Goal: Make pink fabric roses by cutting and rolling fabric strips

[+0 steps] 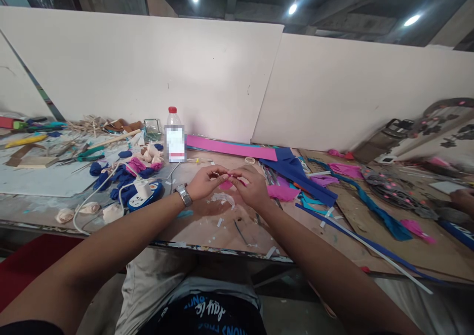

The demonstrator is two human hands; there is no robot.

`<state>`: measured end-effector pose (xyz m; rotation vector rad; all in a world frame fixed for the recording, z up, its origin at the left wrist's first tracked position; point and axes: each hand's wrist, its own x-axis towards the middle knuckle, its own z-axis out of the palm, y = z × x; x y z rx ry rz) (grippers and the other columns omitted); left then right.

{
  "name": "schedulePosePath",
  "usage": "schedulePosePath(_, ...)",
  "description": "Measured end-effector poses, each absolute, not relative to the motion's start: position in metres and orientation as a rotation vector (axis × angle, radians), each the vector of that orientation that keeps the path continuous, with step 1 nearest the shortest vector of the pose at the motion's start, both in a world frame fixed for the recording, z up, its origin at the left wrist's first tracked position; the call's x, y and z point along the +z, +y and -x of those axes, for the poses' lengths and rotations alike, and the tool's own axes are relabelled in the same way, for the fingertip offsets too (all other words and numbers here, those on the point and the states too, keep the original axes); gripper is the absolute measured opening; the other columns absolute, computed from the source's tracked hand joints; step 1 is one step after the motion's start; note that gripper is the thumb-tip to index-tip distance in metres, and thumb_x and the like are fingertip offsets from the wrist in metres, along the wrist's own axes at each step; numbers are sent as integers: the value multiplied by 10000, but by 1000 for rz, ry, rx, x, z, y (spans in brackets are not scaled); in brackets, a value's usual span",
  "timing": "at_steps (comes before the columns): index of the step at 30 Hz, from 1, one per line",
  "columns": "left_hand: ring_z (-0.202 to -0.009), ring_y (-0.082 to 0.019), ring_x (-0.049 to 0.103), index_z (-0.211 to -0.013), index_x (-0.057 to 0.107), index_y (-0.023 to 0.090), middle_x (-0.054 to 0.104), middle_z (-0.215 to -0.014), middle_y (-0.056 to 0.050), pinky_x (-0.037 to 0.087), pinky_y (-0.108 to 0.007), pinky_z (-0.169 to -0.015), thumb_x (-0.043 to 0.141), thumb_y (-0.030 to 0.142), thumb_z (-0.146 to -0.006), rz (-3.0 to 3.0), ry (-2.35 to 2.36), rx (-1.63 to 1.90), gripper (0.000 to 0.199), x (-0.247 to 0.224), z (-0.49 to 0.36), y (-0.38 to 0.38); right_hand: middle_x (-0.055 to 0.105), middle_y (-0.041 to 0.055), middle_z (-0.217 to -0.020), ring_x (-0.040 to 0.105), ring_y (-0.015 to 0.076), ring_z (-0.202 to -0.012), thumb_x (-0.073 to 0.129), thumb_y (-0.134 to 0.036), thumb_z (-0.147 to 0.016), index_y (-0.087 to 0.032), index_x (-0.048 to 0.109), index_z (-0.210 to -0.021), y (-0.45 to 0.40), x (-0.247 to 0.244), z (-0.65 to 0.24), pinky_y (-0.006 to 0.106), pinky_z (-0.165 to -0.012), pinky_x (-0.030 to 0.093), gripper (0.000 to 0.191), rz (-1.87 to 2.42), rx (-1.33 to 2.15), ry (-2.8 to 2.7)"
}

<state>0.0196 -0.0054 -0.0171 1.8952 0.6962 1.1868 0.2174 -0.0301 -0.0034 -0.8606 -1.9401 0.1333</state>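
Observation:
Above the middle of the table, both my hands pinch one small piece of magenta crepe paper (226, 183). My left hand (207, 181), with a metal watch at the wrist, closes thumb and forefinger on its left side. On the other side my right hand (252, 184) grips it, fingers curled together. Parts of the piece are hidden behind the fingertips. Beside my right hand lies a loose magenta crepe piece (284, 193). Behind my hands stretches a long pink paper strip (233, 147), with a roll of tape (250, 161) near its right end.
A red-capped bottle (173, 120) stands behind my left hand. To the left lie a blue power strip (146, 199) with a white cable, dark blue paper pieces (120, 179), and pliers (91, 153). Blue paper (303, 177) lies right. Another person's hand (464, 200) shows at the right edge.

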Motion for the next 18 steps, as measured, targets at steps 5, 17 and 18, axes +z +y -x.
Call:
schedulePosePath(5,-868,-189,669,-966,737,166,748,-950,-76,517,-310,-805,677,508,-899,-1848,705,1212,353,-16,-21,-7,752,49,-903,672,234,-877,713,-375,-923,-246,742,-953,-31,-3,-217,393,-823,511,135,888,142,-1928)
schedulePosePath(17,-832,-187,646,-957,723,154,736,-912,-78,509,-308,-772,625,558,-919,-1881,714,1239,418,-13,-21,-6,736,44,-878,651,229,-838,691,-356,-910,-240,701,-920,-35,2,-217,392,-793,511,117,925,101,-1886)
schedulePosePath(18,-848,-192,654,-966,727,153,742,-924,-82,511,-314,-788,626,548,-922,-1890,704,1239,410,-13,-21,-7,734,43,-874,651,228,-836,691,-350,-909,-240,700,-919,-34,2,-217,390,-792,511,111,925,101,-1885)
